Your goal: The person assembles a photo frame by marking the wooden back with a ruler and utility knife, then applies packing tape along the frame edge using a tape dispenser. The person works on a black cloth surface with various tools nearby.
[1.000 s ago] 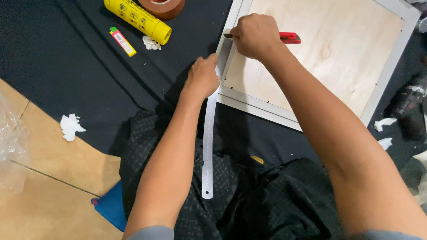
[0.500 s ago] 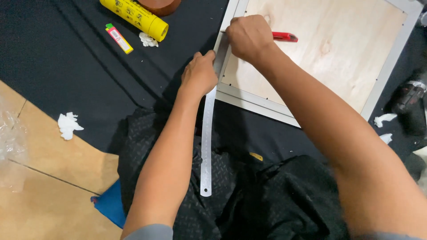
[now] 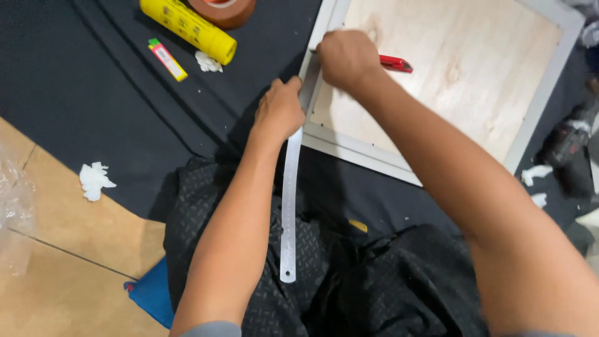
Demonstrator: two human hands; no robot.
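Note:
My left hand (image 3: 279, 111) presses a long steel ruler (image 3: 288, 212) against the left side of a white frame (image 3: 368, 156) that holds a plywood panel (image 3: 449, 68). The ruler runs from the frame's edge down over my lap. My right hand (image 3: 346, 57) is closed around a red utility knife (image 3: 394, 62), whose red end sticks out to the right of my fist. The knife's tip is hidden under my fingers, near the frame's inner left edge.
A yellow tube (image 3: 187, 26), a brown tape roll (image 3: 223, 9) and a small yellow-green glue stick (image 3: 167, 60) lie on the black cloth (image 3: 93, 93) at the top left. White paper scraps (image 3: 95, 181) lie on the tan floor. A dark tool (image 3: 564, 146) sits at right.
Both hands and the ruler have shifted slightly along the frame's left edge; the view has crept a little lower. The grips are unchanged.

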